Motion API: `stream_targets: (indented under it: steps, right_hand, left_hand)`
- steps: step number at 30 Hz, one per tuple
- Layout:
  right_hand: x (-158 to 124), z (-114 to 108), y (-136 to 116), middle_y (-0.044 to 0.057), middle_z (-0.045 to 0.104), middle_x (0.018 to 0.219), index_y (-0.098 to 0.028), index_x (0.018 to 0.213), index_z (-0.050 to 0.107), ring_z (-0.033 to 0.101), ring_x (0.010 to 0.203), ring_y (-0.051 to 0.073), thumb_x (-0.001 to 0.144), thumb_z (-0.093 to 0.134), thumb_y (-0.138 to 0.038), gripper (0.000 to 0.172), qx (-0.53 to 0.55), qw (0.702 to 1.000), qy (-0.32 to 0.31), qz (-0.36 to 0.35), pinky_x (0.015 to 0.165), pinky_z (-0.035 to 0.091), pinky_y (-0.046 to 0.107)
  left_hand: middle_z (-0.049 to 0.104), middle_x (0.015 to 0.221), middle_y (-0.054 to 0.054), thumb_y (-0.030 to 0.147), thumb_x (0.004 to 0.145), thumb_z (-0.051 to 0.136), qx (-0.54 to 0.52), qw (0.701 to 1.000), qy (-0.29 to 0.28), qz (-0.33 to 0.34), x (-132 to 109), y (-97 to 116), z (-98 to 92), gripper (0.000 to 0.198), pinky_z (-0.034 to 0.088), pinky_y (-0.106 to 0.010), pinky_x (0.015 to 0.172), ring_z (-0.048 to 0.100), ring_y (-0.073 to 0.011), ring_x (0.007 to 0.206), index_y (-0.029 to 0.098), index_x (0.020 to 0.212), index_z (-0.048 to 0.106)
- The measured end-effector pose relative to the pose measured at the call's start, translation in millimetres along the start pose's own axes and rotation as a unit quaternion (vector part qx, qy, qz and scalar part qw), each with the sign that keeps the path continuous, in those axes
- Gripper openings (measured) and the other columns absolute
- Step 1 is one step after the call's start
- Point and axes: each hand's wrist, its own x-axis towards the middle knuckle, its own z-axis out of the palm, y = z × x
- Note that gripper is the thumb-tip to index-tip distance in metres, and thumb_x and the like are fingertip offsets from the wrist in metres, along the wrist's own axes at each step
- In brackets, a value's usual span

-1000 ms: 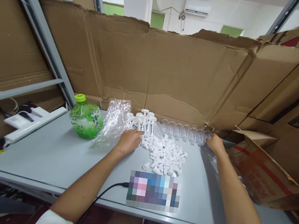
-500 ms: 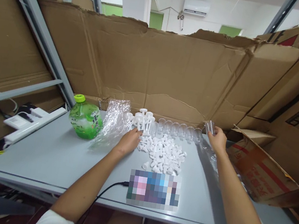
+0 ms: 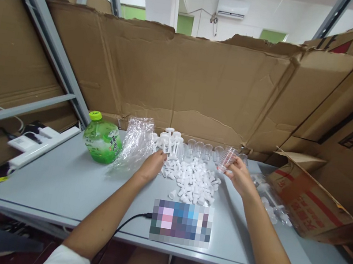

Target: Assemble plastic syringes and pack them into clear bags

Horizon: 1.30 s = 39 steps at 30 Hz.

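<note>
My right hand point(image 3: 238, 177) pinches a small clear plastic cup point(image 3: 227, 158) above the right edge of a heap of small white plastic caps point(image 3: 193, 180) on the grey table point(image 3: 64, 181). My left hand point(image 3: 153, 165) rests with curled fingers at the heap's left edge, touching the caps; what it holds, if anything, is hidden. Behind the heap stand a row of clear cups point(image 3: 202, 150) and several white stemmed pieces point(image 3: 170, 142).
A green drink bottle point(image 3: 102, 139) and a crumpled clear bag point(image 3: 136, 143) lie left of my left hand. A white power strip point(image 3: 35, 143) sits far left. Cardboard walls point(image 3: 184, 80) ring the table; an open cardboard box point(image 3: 315, 203) lies right. A cable point(image 3: 128, 225) runs near the front edge.
My right hand lifted a clear cup from the right end of the row and carried it leftward to the heap of caps. My left hand barely moved.
</note>
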Motion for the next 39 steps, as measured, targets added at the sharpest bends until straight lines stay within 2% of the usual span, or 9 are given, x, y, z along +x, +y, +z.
stream_targets:
  steps: [5, 8, 10, 12, 15, 24, 29, 37, 39]
  right_hand:
    - [-15, 10, 1, -0.003, 0.063, 0.087, -0.03, 0.097, 0.053, 0.061, 0.082, 0.017, 0.058, 0.072, -0.019, 0.045, 0.072, 0.996, -0.027, 0.035, 0.073, 0.052, 0.037]
    - [-25, 17, -1, -0.004, 0.064, 0.089, -0.038, 0.114, 0.045, 0.063, 0.085, 0.017, 0.06, 0.072, -0.016, 0.064, 0.094, 0.994, -0.044, 0.036, 0.078, 0.05, 0.037]
    - [-31, 24, -3, -0.004, 0.065, 0.09, -0.039, 0.119, 0.041, 0.063, 0.087, 0.016, 0.06, 0.072, -0.016, 0.07, 0.093, 0.994, -0.05, 0.028, 0.082, 0.049, 0.035]
    - [-37, 32, -2, -0.003, 0.065, 0.093, -0.038, 0.117, 0.04, 0.063, 0.091, 0.017, 0.059, 0.073, -0.017, 0.07, 0.096, 0.994, -0.048, 0.021, 0.086, 0.047, 0.035]
    - [-46, 44, 1, -0.003, 0.065, 0.094, -0.036, 0.112, 0.038, 0.064, 0.091, 0.018, 0.058, 0.076, -0.019, 0.068, 0.102, 0.994, -0.043, 0.018, 0.086, 0.046, 0.036]
    - [-57, 60, 14, 0.0, 0.064, 0.106, -0.031, 0.1, 0.032, 0.063, 0.097, 0.019, 0.059, 0.078, -0.02, 0.062, 0.087, 0.992, -0.092, -0.028, 0.088, 0.047, 0.039]
    - [-57, 61, 20, 0.001, 0.062, 0.109, -0.033, 0.102, 0.029, 0.061, 0.104, 0.022, 0.059, 0.077, -0.02, 0.066, 0.09, 0.989, -0.106, -0.057, 0.093, 0.044, 0.044]
    - [-61, 59, 12, 0.002, 0.064, 0.105, -0.031, 0.1, 0.028, 0.06, 0.107, 0.023, 0.058, 0.078, -0.019, 0.067, 0.029, 0.985, -0.128, -0.112, 0.097, 0.04, 0.044]
    - [-62, 58, 8, 0.002, 0.064, 0.104, -0.031, 0.1, 0.03, 0.06, 0.106, 0.023, 0.057, 0.079, -0.017, 0.067, 0.024, 0.983, -0.144, -0.112, 0.097, 0.04, 0.044]
  left_hand:
    - [0.055, 0.102, -0.01, 0.008, 0.08, 0.044, -0.026, 0.999, 0.035, 0.004, -2, 8, -9.8, 0.016, 0.044, -0.03, 0.079, 0.058, -0.018, 0.082, 0.014, 0.084, 0.058]
    - [0.059, 0.093, -0.005, 0.019, 0.082, 0.049, -0.137, 0.989, 0.052, 0.014, -5, 21, -14.9, 0.01, 0.045, -0.029, 0.076, 0.058, -0.0159, 0.078, 0.017, 0.088, 0.057]
    - [0.061, 0.088, -0.003, 0.026, 0.081, 0.055, -0.296, 0.954, 0.048, 0.021, -8, 34, -14.2, 0.012, 0.046, -0.028, 0.074, 0.059, -0.0149, 0.077, 0.018, 0.089, 0.056]
    - [0.061, 0.092, -0.004, 0.028, 0.077, 0.061, -0.452, 0.891, 0.029, 0.019, -13, 47, -11.1, 0.021, 0.048, -0.026, 0.073, 0.06, -0.014, 0.079, 0.017, 0.094, 0.055]
    - [0.06, 0.1, -0.005, 0.027, 0.075, 0.065, -0.571, 0.821, -0.011, -0.001, -21, 64, -6.2, 0.031, 0.048, -0.026, 0.075, 0.061, -0.0131, 0.082, 0.018, 0.103, 0.056]
    - [0.065, 0.093, -0.004, 0.023, 0.066, 0.075, -0.647, 0.761, -0.021, -0.051, -29, 82, -3.3, 0.027, 0.048, -0.024, 0.079, 0.061, -0.0139, 0.088, 0.015, 0.089, 0.063]
    - [0.066, 0.081, -0.002, 0.027, 0.065, 0.075, -0.67, 0.738, -0.022, -0.071, -32, 87, -0.9, 0.027, 0.05, -0.023, 0.07, 0.064, -0.0122, 0.075, 0.014, 0.084, 0.062]
    - [0.066, 0.069, -0.001, 0.031, 0.061, 0.078, -0.742, 0.649, -0.083, -0.145, -34, 87, 0.1, 0.032, 0.05, -0.021, 0.065, 0.067, -0.0135, 0.07, 0.012, 0.079, 0.061]
    - [0.066, 0.07, -0.001, 0.032, 0.061, 0.079, -0.745, 0.642, -0.101, -0.153, -34, 87, 1.8, 0.033, 0.051, -0.023, 0.068, 0.067, -0.0136, 0.071, 0.013, 0.082, 0.061]
